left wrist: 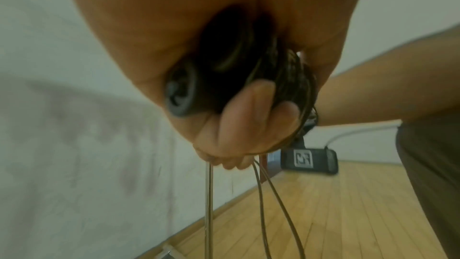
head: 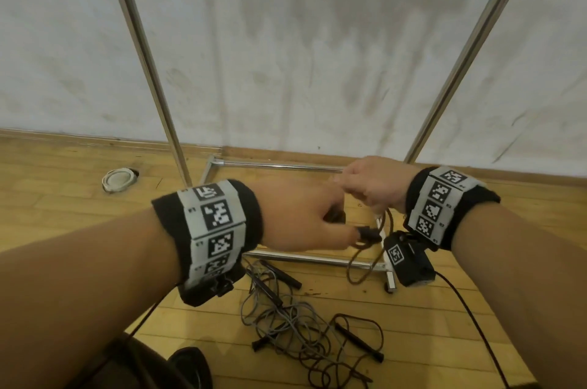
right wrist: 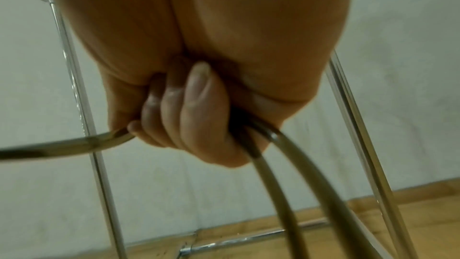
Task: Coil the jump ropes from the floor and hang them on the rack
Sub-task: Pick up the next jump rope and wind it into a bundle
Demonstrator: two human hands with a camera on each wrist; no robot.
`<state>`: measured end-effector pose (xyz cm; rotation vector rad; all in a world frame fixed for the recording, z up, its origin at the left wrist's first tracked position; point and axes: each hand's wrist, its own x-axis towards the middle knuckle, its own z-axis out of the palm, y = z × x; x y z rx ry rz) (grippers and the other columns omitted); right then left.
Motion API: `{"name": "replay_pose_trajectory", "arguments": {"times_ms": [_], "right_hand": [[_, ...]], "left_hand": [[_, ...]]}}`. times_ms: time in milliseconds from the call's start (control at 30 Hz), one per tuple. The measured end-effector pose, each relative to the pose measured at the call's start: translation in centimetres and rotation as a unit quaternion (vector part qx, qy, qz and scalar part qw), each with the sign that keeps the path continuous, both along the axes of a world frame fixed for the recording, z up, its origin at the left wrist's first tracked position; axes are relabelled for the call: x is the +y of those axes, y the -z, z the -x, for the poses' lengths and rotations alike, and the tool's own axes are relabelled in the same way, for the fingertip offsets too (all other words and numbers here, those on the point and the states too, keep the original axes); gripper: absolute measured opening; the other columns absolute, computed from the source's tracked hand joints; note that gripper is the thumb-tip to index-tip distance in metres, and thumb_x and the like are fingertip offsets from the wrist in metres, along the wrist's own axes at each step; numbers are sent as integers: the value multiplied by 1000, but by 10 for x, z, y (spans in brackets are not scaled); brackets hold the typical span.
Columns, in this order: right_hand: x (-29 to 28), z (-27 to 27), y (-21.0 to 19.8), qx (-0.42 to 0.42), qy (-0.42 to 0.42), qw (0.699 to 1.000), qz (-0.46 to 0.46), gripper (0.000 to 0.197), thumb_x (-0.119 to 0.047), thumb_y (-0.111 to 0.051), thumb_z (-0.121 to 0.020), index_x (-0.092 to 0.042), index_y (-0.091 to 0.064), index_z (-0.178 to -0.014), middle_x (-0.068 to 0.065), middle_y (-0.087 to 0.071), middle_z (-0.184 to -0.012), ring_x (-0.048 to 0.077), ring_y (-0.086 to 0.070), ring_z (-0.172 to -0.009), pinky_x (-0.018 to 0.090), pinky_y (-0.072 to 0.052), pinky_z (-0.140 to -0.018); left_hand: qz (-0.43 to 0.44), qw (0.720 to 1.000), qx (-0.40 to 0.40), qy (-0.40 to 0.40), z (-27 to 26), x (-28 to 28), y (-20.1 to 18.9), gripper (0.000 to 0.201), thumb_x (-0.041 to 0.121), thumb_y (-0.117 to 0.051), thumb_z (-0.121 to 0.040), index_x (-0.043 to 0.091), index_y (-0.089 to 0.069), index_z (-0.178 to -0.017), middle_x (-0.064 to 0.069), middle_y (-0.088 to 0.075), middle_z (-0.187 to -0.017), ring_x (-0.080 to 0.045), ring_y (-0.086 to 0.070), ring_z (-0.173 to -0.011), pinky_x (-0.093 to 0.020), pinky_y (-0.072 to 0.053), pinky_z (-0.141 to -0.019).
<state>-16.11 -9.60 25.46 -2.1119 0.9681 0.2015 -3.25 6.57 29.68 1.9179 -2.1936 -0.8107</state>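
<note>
My left hand [head: 313,221] grips the black handles [left wrist: 184,90] and the gathered coils of a brown jump rope [head: 365,258], whose loops hang down below it. My right hand [head: 368,183], just beside the left, has its fingers [right wrist: 189,105] curled round strands of the same brown rope [right wrist: 286,168]. Both hands are held in front of the metal rack [head: 149,64], between its two uprights. On the wooden floor below lie a tangled grey rope [head: 276,318] and a dark brown rope with black handles [head: 359,341].
The rack's base bars [head: 276,166] rest on the floor against a stained white wall. A round white floor fitting [head: 119,179] sits at the left. My dark shoe [head: 190,366] is at the bottom edge. A black cable [head: 470,318] trails from the right wrist camera.
</note>
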Motion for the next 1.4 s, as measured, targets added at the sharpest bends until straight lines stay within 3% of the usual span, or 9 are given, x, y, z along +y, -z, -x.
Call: {"name": "replay_pose_trajectory", "arguments": {"times_ms": [200, 367, 500, 667, 867, 1000, 1133, 1233, 1400], "right_hand": [[-6, 3, -21, -14, 39, 996, 77, 41, -47, -53, -102, -12, -64, -86, 5, -50, -71, 20, -47, -59, 31, -44, -54], [24, -6, -56, -70, -14, 982, 174, 40, -50, -52, -102, -17, -73, -91, -2, -67, -75, 14, -61, -66, 27, -46, -61], [56, -8, -72, -105, -48, 975, 189, 41, -40, -48, -106, -14, -74, -88, 5, -71, -79, 19, -63, -69, 32, -48, -62], [59, 14, -71, -142, -20, 984, 109, 32, -32, -47, -106, -16, -73, -95, -6, -54, -62, 6, -43, -48, 21, -35, -49], [50, 41, -44, -115, -75, 986, -98, 32, -23, -38, -110, -2, -59, -99, 3, -39, -64, 13, -31, -50, 26, -26, -44], [35, 51, -40, -71, -89, 992, -52, 28, -27, -45, -108, -7, -59, -94, -7, -44, -58, 11, -37, -48, 23, -33, -43], [25, 52, -42, 14, -166, 983, 72, 18, -35, -55, -103, -23, -68, -101, -6, -64, -79, 14, -58, -68, 30, -49, -67], [26, 45, -39, 66, -214, 966, 126, 14, -31, -57, -102, -28, -69, -109, -13, -68, -94, 0, -62, -86, 30, -51, -82], [30, 43, -32, 95, -211, 970, 72, 25, -44, -46, -104, -36, -69, -101, -11, -62, -81, 8, -59, -73, 27, -53, -72]], "left_hand": [[-14, 990, -90, -107, 4, -11, 36, 83, 58, -76, -82, 24, -33, -145, 8, -63, -87, -8, -62, -68, -22, -45, -51], [-74, 975, -92, -186, -5, -31, 56, 60, 58, -74, -85, 21, -49, -125, 6, -66, -90, -11, -64, -73, -26, -48, -53], [-93, 966, 41, -237, -26, -53, 56, 36, 57, -74, -90, 23, -61, -95, 2, -65, -70, -10, -55, -44, -23, -46, -45], [-89, 918, 255, -290, -57, -64, 32, 22, 13, -85, -85, 13, -64, -93, -7, -60, -72, -20, -53, -57, -32, -47, -53], [-124, 873, 452, -137, -55, -54, 12, 26, -8, -73, -76, 16, -63, -75, -6, -59, -69, -15, -52, -49, -23, -45, -43], [-193, 879, 431, -64, -41, -44, 4, 14, 27, -86, -83, 23, -72, -86, 0, -58, -69, -12, -50, -52, -21, -46, -44], [-176, 950, 254, -44, -16, -36, 2, 49, 68, -76, -82, 20, -73, -88, 2, -58, -66, -15, -51, -53, -25, -45, -45], [-153, 972, 169, -49, -5, -32, 10, 59, 66, -74, -81, 8, -68, -89, -1, -61, -64, -20, -53, -54, -28, -48, -48], [-41, 950, 265, -161, -11, -29, 14, 44, 52, -64, -81, 35, -62, -122, -2, -60, -70, -21, -52, -57, -31, -43, -47]]}}
